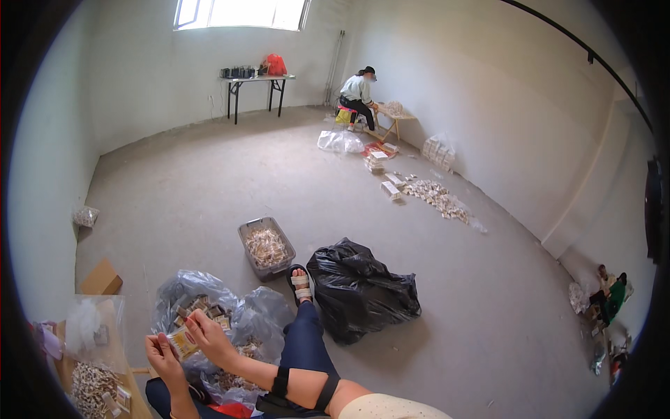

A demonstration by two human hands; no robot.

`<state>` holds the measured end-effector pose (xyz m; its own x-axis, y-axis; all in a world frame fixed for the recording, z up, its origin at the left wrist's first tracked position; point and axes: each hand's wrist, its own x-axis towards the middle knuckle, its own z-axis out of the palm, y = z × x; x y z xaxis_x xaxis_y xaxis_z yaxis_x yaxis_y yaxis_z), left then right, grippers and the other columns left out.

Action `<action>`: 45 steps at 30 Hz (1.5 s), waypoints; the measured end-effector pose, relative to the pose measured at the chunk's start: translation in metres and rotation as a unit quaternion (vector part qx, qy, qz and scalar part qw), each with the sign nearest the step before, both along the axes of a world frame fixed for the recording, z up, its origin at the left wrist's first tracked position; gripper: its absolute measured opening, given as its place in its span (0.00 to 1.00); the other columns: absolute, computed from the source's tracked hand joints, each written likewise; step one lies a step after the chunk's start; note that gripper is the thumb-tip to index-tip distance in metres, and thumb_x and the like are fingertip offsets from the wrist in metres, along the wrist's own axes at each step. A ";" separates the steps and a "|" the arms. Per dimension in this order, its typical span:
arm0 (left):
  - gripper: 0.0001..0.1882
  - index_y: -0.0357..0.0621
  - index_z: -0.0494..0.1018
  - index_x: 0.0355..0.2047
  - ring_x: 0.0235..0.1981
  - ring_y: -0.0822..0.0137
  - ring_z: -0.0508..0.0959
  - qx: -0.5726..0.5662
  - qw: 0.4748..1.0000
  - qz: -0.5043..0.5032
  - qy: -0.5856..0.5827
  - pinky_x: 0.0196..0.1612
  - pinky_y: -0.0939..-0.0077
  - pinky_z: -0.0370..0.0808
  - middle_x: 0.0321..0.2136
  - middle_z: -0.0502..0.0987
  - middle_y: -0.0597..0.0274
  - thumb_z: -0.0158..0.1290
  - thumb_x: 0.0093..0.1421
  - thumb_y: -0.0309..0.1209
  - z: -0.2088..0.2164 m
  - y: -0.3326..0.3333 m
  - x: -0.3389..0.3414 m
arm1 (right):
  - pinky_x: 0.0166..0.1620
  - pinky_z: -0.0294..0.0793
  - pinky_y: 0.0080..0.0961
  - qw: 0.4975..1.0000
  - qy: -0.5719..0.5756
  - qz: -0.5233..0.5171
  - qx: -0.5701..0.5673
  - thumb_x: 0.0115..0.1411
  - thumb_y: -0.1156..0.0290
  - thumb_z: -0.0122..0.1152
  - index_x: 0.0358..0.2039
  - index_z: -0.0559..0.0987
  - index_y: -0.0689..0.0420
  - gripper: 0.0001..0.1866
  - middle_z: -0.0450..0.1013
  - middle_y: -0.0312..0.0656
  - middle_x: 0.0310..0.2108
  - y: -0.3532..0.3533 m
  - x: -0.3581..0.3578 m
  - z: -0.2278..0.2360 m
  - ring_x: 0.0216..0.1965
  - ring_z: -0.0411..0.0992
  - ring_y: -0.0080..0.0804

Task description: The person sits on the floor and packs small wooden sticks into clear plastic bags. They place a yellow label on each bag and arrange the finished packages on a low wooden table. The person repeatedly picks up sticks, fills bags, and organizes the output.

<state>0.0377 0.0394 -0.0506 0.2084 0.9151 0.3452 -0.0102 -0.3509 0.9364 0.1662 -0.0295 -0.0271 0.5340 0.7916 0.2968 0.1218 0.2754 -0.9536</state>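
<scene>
A small flat yellow-and-white packet (183,343) is held up between my two hands at the lower left. My left hand (165,359) pinches its left end, thumb on top. My right hand (211,339) grips the upper right side with bent fingers. Just beyond and below lies a clear plastic bag (174,285) with several small packets (204,305) in it. Left of my hands, a wooden table (136,398) carries a heap of small pale pieces (94,385), too small to make out.
Past my outstretched foot stand a grey plastic bin (281,268) of pale pieces and a black plastic bag (363,290). A cardboard box (102,278) sits at left. Farther off, a seated person (357,94) works at a small table (401,115), near floor piles (436,197).
</scene>
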 end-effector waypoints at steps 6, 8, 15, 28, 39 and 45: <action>0.14 0.46 0.57 0.27 0.18 0.83 0.56 0.033 0.999 0.034 0.018 0.19 0.86 0.53 0.20 0.57 0.73 0.42 0.70 0.35 0.014 -0.012 0.009 | 0.32 0.66 0.26 0.999 0.008 -0.033 0.018 0.69 0.59 0.46 0.35 0.67 0.61 0.16 0.64 0.42 0.21 0.005 0.000 -0.003 0.25 0.64 0.28; 0.14 0.46 0.57 0.27 0.19 0.84 0.56 0.035 0.999 0.039 -0.001 0.20 0.86 0.53 0.20 0.57 0.73 0.41 0.71 0.35 0.014 -0.012 0.013 | 0.33 0.67 0.27 0.999 0.032 -0.007 -0.007 0.69 0.60 0.47 0.35 0.67 0.61 0.15 0.65 0.43 0.22 0.004 0.003 0.000 0.25 0.65 0.29; 0.12 0.40 0.59 0.30 0.25 0.68 0.59 0.186 0.975 0.057 0.105 0.31 0.74 0.62 0.23 0.59 0.62 0.42 0.70 0.32 0.020 -0.005 0.050 | 0.28 0.65 0.24 0.992 0.002 -0.109 0.061 0.69 0.58 0.46 0.34 0.66 0.60 0.16 0.64 0.38 0.23 -0.002 0.019 -0.002 0.25 0.63 0.23; 0.15 0.47 0.63 0.30 0.22 0.83 0.60 -0.023 0.960 -0.278 -0.037 0.23 0.86 0.57 0.23 0.61 0.73 0.45 0.69 0.42 -0.022 -0.030 0.171 | 0.27 0.61 0.25 0.950 0.008 -0.307 0.056 0.70 0.61 0.46 0.31 0.62 0.59 0.15 0.58 0.40 0.20 -0.099 0.121 -0.009 0.23 0.55 0.23; 0.14 0.51 0.63 0.27 0.19 0.88 0.59 -0.070 0.932 -0.327 -0.139 0.19 0.89 0.53 0.19 0.60 0.78 0.47 0.68 0.41 -0.015 -0.086 0.209 | 0.30 0.62 0.23 0.946 0.005 -0.317 0.063 0.69 0.57 0.45 0.32 0.64 0.59 0.17 0.60 0.39 0.21 -0.140 0.126 0.015 0.25 0.58 0.20; 0.15 0.52 0.62 0.25 0.16 0.88 0.56 -0.092 0.910 -0.393 -0.093 0.16 0.87 0.48 0.18 0.59 0.79 0.48 0.68 0.40 -0.012 -0.068 0.202 | 0.33 0.62 0.21 0.943 -0.033 -0.329 0.033 0.69 0.58 0.46 0.32 0.65 0.59 0.16 0.61 0.37 0.22 -0.152 0.122 0.031 0.27 0.60 0.20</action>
